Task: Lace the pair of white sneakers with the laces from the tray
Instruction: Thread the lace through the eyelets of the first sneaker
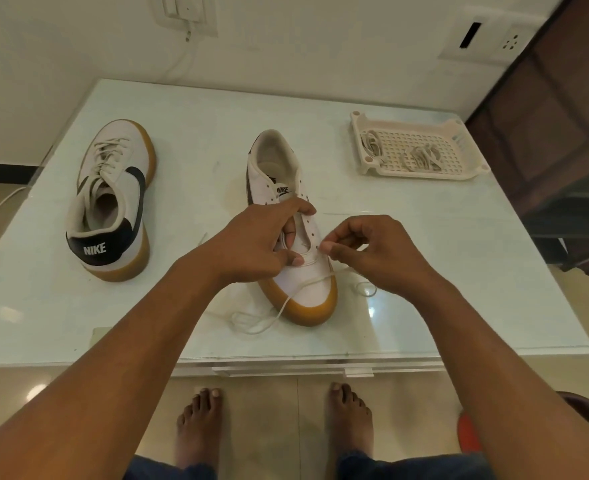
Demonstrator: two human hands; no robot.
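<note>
At centre, the left hand (253,244) grips the unlaced sneaker (315,289) by its eyelet flap. The right hand (372,254) pinches the lace (288,300) at an eyelet. The laced sneaker (113,188) lies at left, the tray (421,175) at upper right.

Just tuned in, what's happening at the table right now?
A person is lacing the middle sneaker on the table. The left hand grips its upper by the eyelets, while the right hand pinches the lace by its tip at an eyelet near the toe; the rest trails over the toe onto the table. The other sneaker, to the left, is already laced. Lace bundles lie in the tray.
</note>
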